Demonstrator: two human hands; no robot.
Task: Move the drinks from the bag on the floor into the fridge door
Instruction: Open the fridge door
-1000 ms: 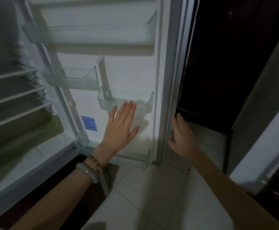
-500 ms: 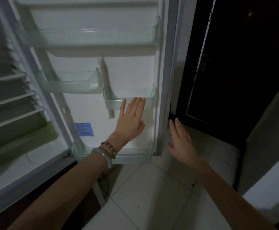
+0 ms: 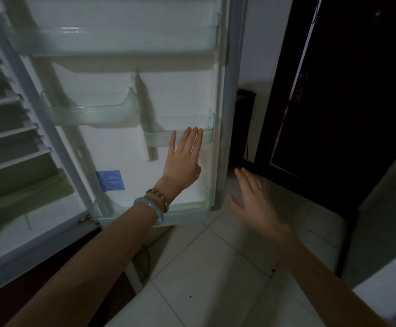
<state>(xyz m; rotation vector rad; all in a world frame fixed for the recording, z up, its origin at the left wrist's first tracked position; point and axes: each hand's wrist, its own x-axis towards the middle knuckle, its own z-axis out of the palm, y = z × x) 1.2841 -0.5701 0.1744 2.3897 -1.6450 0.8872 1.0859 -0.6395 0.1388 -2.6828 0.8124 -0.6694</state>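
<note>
The white fridge door [image 3: 180, 95] stands open in front of me, its inner side facing me. It carries a wide clear top bin [image 3: 121, 41], a left middle bin [image 3: 93, 114], a small right bin [image 3: 206, 135] and a bottom bin [image 3: 185, 212]; those I can see into hold nothing. My left hand [image 3: 183, 161], with two bracelets on the wrist, is open and flat in front of the door's inner panel just below the small right bin. My right hand [image 3: 253, 199] is open, fingers spread, beside the door's outer edge above the floor. No bag or drinks show.
The fridge interior [image 3: 11, 142] with white shelves lies at left. A dark wooden door [image 3: 345, 102] stands at right, past the fridge door's edge. Light floor tiles [image 3: 204, 279] spread below. A grey-white surface [image 3: 385, 267] cuts in at the lower right.
The view has shifted, so the door sits higher and more to the right. My right hand has come off the door's outer edge and dropped lower. My left hand stays flat at the inner panel.
</note>
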